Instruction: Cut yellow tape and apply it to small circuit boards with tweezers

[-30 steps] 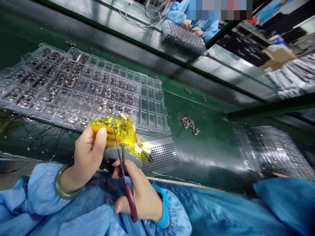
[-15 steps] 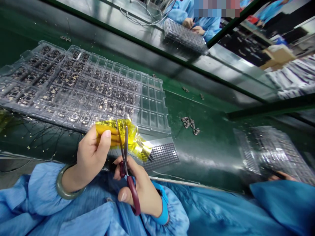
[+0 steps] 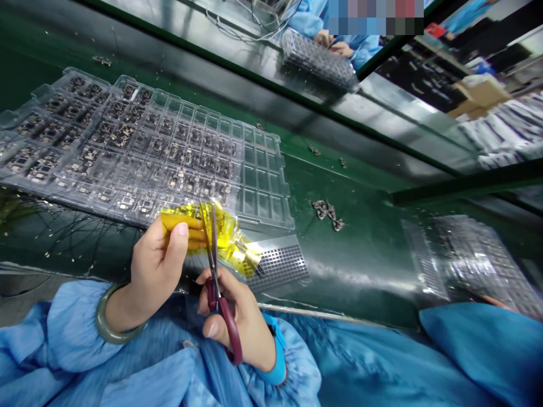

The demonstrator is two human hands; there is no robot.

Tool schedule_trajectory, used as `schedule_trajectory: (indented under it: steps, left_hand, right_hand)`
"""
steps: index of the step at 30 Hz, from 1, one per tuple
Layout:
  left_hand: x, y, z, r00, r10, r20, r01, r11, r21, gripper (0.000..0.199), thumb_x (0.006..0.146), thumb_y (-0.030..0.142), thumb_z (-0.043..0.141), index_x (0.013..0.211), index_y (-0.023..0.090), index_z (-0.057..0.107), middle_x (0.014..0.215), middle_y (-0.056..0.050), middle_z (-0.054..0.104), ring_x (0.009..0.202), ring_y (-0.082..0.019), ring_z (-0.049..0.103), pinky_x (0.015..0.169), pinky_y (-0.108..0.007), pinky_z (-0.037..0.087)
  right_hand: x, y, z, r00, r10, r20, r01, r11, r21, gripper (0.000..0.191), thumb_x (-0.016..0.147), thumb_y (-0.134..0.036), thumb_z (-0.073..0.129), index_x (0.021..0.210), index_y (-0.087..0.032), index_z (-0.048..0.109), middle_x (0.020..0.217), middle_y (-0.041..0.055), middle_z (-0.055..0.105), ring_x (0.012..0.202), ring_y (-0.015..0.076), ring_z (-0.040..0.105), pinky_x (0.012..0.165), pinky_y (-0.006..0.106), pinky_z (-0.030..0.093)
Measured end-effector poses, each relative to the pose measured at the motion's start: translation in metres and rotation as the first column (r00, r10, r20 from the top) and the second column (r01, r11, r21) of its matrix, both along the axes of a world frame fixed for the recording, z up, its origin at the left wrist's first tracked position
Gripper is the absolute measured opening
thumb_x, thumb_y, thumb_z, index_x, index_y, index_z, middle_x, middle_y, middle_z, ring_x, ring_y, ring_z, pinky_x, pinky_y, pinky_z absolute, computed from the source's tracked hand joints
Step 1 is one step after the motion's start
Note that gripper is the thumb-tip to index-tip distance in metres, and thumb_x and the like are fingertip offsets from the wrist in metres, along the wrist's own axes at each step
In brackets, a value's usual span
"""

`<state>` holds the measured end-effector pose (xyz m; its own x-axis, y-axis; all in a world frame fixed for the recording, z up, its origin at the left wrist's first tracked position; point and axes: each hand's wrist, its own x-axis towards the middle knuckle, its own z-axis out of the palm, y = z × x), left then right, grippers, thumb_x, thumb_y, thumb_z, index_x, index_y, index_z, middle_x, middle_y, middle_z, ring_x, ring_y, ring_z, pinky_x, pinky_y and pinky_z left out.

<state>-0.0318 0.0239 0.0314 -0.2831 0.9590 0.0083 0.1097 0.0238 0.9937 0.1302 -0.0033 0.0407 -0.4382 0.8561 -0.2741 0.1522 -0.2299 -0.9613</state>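
My left hand (image 3: 159, 260) pinches a sheet of clear yellow film (image 3: 227, 232), thumb on top and fingers showing through from behind. My right hand (image 3: 237, 316) is closed around the dark red handles of a pair of scissors (image 3: 223, 316). The narrow blades point away from me and stand slightly apart across the yellow film, close to my left fingertips. Below the film's right end lies a clear sheet with a grid of small dark squares (image 3: 285, 263). Just beyond my hands are clear plastic trays (image 3: 263, 175), many of their pockets holding small circuit boards.
Small metal parts (image 3: 328, 215) lie on the green bench (image 3: 360, 254). Thin black wires (image 3: 85, 232) spread at left. At right, a neighbour's blue sleeve (image 3: 479, 339) is near more stacked trays (image 3: 479, 260). Across a frame bar, another person's hands work above a tray (image 3: 318, 59).
The scissor blades have drawn closer together across the yellow film. Both hands stay nearly in place. The neighbour's sleeve at right has shifted slightly left.
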Motion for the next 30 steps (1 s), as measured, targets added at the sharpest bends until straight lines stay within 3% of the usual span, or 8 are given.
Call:
schedule_trajectory:
  steps: [6,13,21,26,30]
  left_hand:
    - [-0.0001,0.0005,-0.0011,1.000,0.015,-0.020,-0.015,1.000,0.000,0.030,0.097,0.043,0.050,0.094,0.018,0.067,0.088,-0.005,0.075,0.077,-0.017,0.071,0.072,-0.027,0.058]
    - [0.0026,-0.0014,-0.0036,0.995,0.001,0.100,0.000,1.000,-0.009,0.030,0.096,0.044,0.051,0.097,0.018,0.066,0.095,-0.006,0.075,0.083,-0.019,0.073,0.074,-0.028,0.060]
    - [0.0055,-0.0063,0.0015,0.995,-0.060,-0.083,0.065,0.996,0.068,0.025,0.098,0.036,0.050,0.096,0.019,0.068,0.091,-0.004,0.077,0.083,-0.017,0.074,0.075,-0.024,0.059]
    - [0.0063,-0.0067,-0.0019,0.997,-0.078,-0.002,0.078,0.995,0.065,0.025,0.099,0.036,0.049,0.102,0.018,0.067,0.093,-0.004,0.077,0.083,-0.017,0.074,0.076,-0.025,0.060]
    - [0.0056,-0.0060,-0.0021,0.995,-0.066,-0.080,0.072,0.995,0.075,0.025,0.098,0.034,0.049,0.098,0.019,0.068,0.091,-0.004,0.077,0.083,-0.017,0.073,0.075,-0.025,0.059]
  right_hand:
    - [-0.0003,-0.0038,-0.0022,0.998,-0.061,-0.010,0.061,0.996,-0.065,0.073,0.059,-0.079,0.073,0.096,-0.018,0.059,0.059,-0.0028,0.057,0.052,0.0124,0.047,0.051,0.024,0.038]
    - [-0.0006,-0.0050,-0.0042,0.994,-0.106,0.007,0.106,0.991,-0.080,0.069,0.056,-0.075,0.078,0.090,-0.017,0.061,0.054,-0.0052,0.054,0.049,0.0102,0.043,0.047,0.023,0.035]
    - [-0.0029,-0.0003,0.0044,0.995,-0.097,0.024,0.097,0.995,0.004,0.078,0.057,-0.084,0.069,0.097,-0.016,0.061,0.060,-0.0020,0.057,0.054,0.0134,0.048,0.055,0.026,0.041]
    - [-0.0020,-0.0025,0.0012,0.992,-0.127,0.003,0.128,0.991,-0.040,0.073,0.056,-0.079,0.074,0.092,-0.016,0.061,0.056,-0.0044,0.054,0.050,0.0104,0.043,0.049,0.024,0.036]
    - [-0.0002,-0.0045,0.0000,0.990,-0.138,0.007,0.138,0.988,-0.076,0.073,0.055,-0.079,0.075,0.091,-0.016,0.062,0.055,-0.0048,0.053,0.049,0.0098,0.042,0.047,0.023,0.034]
